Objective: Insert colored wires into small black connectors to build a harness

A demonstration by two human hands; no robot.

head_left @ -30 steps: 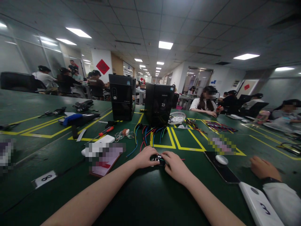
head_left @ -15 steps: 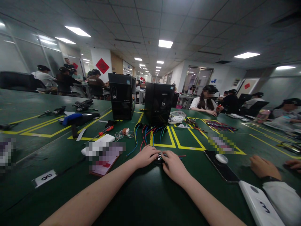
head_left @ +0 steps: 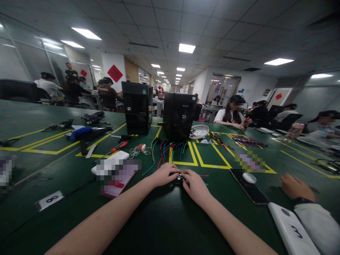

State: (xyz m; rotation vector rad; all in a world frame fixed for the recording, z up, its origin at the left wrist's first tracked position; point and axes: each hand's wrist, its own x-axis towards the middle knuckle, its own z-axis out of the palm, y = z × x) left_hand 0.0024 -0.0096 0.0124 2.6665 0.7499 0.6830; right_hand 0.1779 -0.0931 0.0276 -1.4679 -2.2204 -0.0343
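Note:
A small black block with light markings (head_left: 176, 179) lies between my hands, low over the green table; its kind is too small to tell. My left hand (head_left: 165, 175) is closed on its far left side. Thin and pinched, the fingers of my right hand (head_left: 195, 184) meet at its right side on a wire, part of which shows green at the fingertips. A red wire end (head_left: 204, 175) sticks out beyond the right hand. Just past my hands lie several loose blue, red and green wires (head_left: 166, 150).
Two black computer towers (head_left: 137, 109) stand beyond the wires. To the left are a phone (head_left: 120, 182), a white power bank (head_left: 113, 162) and a red screwdriver (head_left: 119, 146). Rightward lie a dark phone (head_left: 249, 189), a white number-3 device (head_left: 290, 226) and another person's hand (head_left: 297, 187).
My right fingers have shifted slightly at the block, and a green wire end shows lower beside the red one. My left hand stays nearly in place. The view has moved a little.

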